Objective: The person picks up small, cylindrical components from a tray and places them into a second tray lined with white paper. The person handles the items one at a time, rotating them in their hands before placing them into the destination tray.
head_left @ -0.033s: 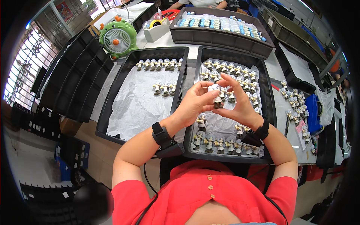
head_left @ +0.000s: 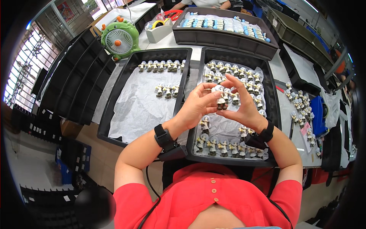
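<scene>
A small painted figurine [head_left: 221, 100] with a pale head, white clothing and dark feet stands upright in the air above the right-hand black tray [head_left: 277, 114]. My left hand [head_left: 198, 103] is closed on it, thumb across its upper part. Around its other side curves my right hand [head_left: 246, 108], index finger raised near the head and thumb by the feet. These fingers stay wide apart, and whether the thumb touches the feet I cannot tell. Similar figurines [head_left: 223, 147] lie in rows on white paper below. The left-hand black tray [head_left: 105, 124] holds more figurines [head_left: 161, 65], in two rows.
Loose figurines [head_left: 299, 101] cluster on the table to the right, beside a blue holder [head_left: 318, 110]. A deep grey crate [head_left: 225, 38] with blue-and-white pieces stands behind the trays. At the back left are a green fan [head_left: 119, 41] and a tape dispenser [head_left: 159, 32]. A co-worker's arm [head_left: 225, 4] shows beyond.
</scene>
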Demonstrator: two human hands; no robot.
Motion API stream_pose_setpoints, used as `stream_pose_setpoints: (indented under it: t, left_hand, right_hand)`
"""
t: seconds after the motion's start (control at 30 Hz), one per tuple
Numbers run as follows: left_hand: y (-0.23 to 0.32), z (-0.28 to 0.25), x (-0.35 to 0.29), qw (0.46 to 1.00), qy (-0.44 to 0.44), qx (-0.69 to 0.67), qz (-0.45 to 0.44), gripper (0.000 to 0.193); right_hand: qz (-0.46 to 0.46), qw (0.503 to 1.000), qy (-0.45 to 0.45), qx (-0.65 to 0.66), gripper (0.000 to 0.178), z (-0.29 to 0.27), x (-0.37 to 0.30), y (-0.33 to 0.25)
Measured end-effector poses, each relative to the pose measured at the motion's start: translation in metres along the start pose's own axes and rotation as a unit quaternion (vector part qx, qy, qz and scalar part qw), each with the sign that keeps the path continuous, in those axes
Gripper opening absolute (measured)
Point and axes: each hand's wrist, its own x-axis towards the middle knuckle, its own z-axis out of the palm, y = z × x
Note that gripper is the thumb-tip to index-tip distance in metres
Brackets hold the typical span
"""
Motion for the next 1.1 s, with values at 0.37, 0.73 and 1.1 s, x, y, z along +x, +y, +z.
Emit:
stream_pose_setpoints:
  t: [0.37,0.73,1.1]
  left_hand:
    - [0.0023,-0.0009,-0.0011,0.994,-0.074,-0.075,0.033,0.044]
    - [0.0011,0.0059,-0.0060,0.990,-0.085,0.075,0.087,0.051]
    - [0.0004,0.0022,-0.0043,0.990,-0.123,-0.005,0.062,0.048]
  right_hand:
    - [-0.044,0.998,0.050,-0.021,0.088,-0.0006,-0.0012,-0.0011]
    - [-0.148,0.982,0.074,-0.092,0.076,0.0076,-0.0003,0.0010]
    - [-0.110,0.987,0.070,-0.095,0.072,0.0059,0.0017,-0.0019]
